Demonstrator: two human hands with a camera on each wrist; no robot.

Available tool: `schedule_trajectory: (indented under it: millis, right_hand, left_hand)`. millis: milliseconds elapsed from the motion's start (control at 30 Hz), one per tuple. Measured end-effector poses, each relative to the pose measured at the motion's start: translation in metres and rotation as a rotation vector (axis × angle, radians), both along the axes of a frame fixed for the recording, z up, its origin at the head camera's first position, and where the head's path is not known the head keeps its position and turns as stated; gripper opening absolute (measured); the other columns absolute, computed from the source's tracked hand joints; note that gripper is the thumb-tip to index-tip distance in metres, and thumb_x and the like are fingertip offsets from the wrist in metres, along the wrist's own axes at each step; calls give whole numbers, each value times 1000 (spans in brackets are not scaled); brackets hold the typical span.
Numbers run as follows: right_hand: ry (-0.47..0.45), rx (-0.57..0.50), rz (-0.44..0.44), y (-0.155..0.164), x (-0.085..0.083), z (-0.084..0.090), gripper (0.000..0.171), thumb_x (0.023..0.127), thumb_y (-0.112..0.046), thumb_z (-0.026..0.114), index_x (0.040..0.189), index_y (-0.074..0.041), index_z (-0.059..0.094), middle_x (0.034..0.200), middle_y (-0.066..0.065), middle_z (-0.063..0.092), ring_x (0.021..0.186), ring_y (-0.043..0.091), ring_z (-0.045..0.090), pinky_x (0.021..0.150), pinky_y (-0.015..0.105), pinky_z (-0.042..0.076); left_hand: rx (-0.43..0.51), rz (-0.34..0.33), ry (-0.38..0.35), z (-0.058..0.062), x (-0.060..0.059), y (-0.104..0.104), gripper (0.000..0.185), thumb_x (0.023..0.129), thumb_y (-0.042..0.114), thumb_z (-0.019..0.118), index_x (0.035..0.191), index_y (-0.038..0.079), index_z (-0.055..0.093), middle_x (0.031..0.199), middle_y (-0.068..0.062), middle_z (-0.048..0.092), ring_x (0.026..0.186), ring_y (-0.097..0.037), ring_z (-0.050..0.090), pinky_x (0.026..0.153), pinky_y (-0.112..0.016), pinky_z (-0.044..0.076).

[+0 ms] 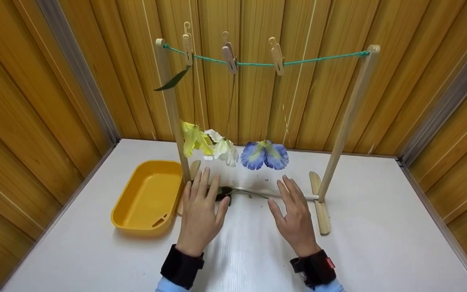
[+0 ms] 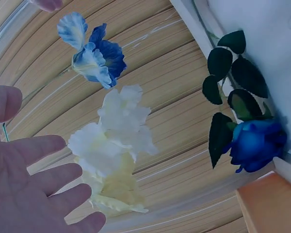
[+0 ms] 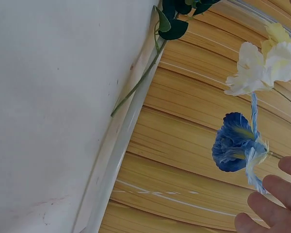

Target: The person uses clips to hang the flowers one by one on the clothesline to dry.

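My left hand (image 1: 201,215) is raised over the white table with its fingers straight, holding nothing. To its right, my right hand (image 1: 296,217) is likewise held up with extended fingers and grips nothing. Beyond them three flowers hang head down: a yellow flower (image 1: 195,139), a white flower (image 1: 224,151) and a blue-violet flower (image 1: 264,155). A blue rose (image 2: 257,143) with dark leaves lies on the table beside the frame's base bar; in the head view my left hand hides its bloom. Its green stem (image 3: 138,85) stretches to the right.
A wooden frame (image 1: 349,121) carries a teal cord (image 1: 258,64). Three clothespins, one at the left (image 1: 187,49), one mauve (image 1: 229,59) and one beige (image 1: 277,59), clip onto it. A dark leaf (image 1: 172,81) hangs left. The yellow tray (image 1: 150,198) stands left of the frame.
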State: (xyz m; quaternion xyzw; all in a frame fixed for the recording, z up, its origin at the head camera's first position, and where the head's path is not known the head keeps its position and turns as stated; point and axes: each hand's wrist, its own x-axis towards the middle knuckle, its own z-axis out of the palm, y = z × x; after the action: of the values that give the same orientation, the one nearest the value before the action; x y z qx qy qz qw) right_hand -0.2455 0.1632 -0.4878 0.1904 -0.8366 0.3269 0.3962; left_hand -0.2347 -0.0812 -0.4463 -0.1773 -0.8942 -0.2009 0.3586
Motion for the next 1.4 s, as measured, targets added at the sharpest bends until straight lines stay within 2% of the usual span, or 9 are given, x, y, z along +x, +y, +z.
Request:
schedule_trajectory:
  millis: [133,267,500,700,800,933,1033,1233,1400]
  right_hand:
    - [-58,43,25,-5,-1,-4,61,92,-15,75,145,7,53,153,25,48,141,48,43,123,48,28]
    - [-99,85,68,-16,-1,-5,66,95,-19,74,149,7,48,156,25,44,144,47,39,116,62,30]
    - [-154,121,180,-50,-4,-5,63,98,-23,71,148,8,48,155,27,45,145,44,41,115,60,36]
    - [-319,84,361,-78,-8,7,57,104,-26,63,148,7,49,153,27,47,143,43,44,114,58,38]
    - [-441,46,467,-87,-14,17,56,106,-28,59,150,5,48,154,25,48,144,41,44,117,55,37]
    - [-585,-11,552,-96,-25,27,54,108,-30,55,151,2,47,154,24,48,142,41,46,115,56,40]
    - [-670,-43,584,-101,-32,30,54,109,-31,54,152,1,47,153,24,48,139,43,48,109,55,46]
    - [-709,-59,602,-115,-43,33,51,108,-28,56,148,3,50,148,24,54,129,41,58,104,52,51]
    - [-717,-22,614,-129,-48,33,49,106,-24,57,145,5,53,143,25,58,117,38,66,99,50,55]
  left_hand:
    - [-13,22,-25,-4,-1,-1,55,102,36,60,146,3,56,157,-22,45,147,-42,38,118,-64,28]
    - [-6,45,-51,-7,-4,-5,57,102,37,60,148,4,55,157,-22,44,148,-42,37,118,-65,26]
    - [52,110,-139,-11,-5,-20,54,102,37,61,144,2,59,157,-24,43,147,-46,36,117,-68,27]
    - [155,130,-212,-8,-6,-46,50,104,29,62,142,-3,58,151,-31,47,137,-49,47,110,-67,39]
    - [223,95,-321,-6,-6,-68,46,106,23,59,142,-5,58,145,-35,51,133,-52,50,110,-67,39]
    - [240,70,-589,1,-8,-96,44,109,19,49,143,-8,53,145,-36,50,136,-52,47,114,-65,36]
    - [163,65,-759,7,-12,-113,46,108,15,44,144,-13,49,145,-36,50,135,-50,48,115,-62,36]
    - [29,23,-968,19,-29,-138,50,101,11,45,145,-13,47,145,-34,52,124,-44,55,111,-57,42]
    - [-86,29,-1123,21,-42,-148,53,99,13,49,145,-12,48,146,-32,52,113,-38,56,108,-55,45]
